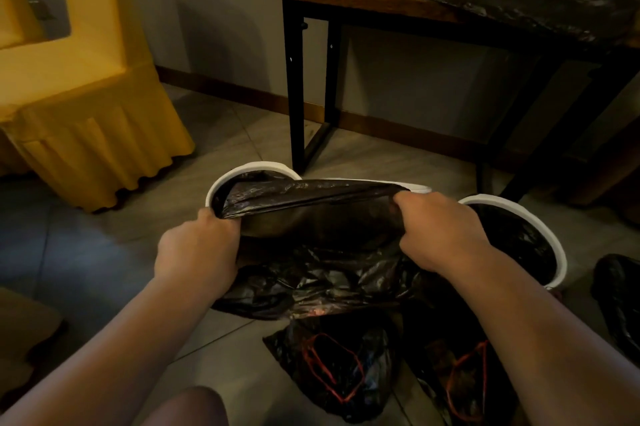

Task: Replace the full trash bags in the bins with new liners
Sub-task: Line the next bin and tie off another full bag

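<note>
A black liner (311,214) is stretched wide between my hands, low over the floor. My left hand (199,249) grips its left edge and my right hand (436,231) grips its right edge. Three white bins stand behind and beside it: a left bin (254,167), a middle bin (420,187) mostly hidden by the liner, and a right bin (554,238) lined in black. Two full black bags with red drawstrings, a left one (332,366) and a right one (460,377), lie on the floor near me.
A wooden table with black legs (298,86) stands behind the bins, with black liners (519,6) and a plant on top. A yellow-skirted table (90,120) is at the left. Another black bag (620,290) lies at the right edge.
</note>
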